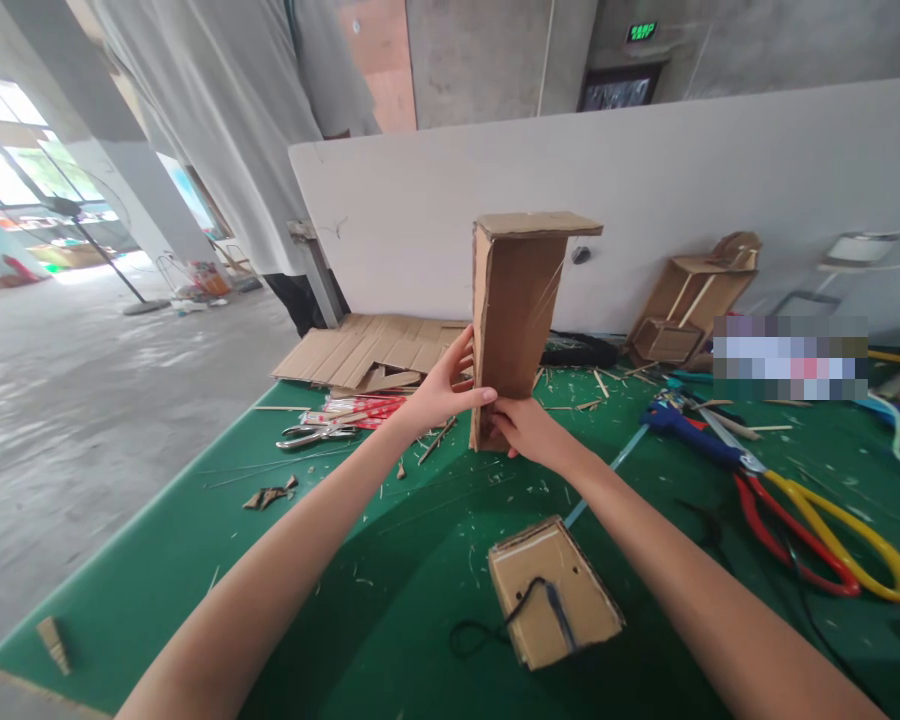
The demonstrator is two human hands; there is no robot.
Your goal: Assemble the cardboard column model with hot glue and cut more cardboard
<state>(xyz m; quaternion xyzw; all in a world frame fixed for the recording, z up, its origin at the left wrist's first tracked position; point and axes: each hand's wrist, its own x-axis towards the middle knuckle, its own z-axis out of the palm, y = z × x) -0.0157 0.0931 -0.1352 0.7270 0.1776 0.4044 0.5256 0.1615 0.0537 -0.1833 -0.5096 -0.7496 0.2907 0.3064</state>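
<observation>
A tall, open-fronted cardboard box stands upright on the green tabletop, with a flap jutting out to the right at its top. My left hand grips its left side low down, fingers along the outer wall and thumb across the front edge. At the lower front of the box, my right hand holds on with curled fingers, some of them hidden. Nearer to me lies a small flat cardboard piece with a dark cord on it.
Right of my arm lie large scissors with red and yellow handles and a blue-bodied tool. Pliers, cardboard sheets and wood scraps are on the left. Behind stand a cardboard-and-stick model and a white panel.
</observation>
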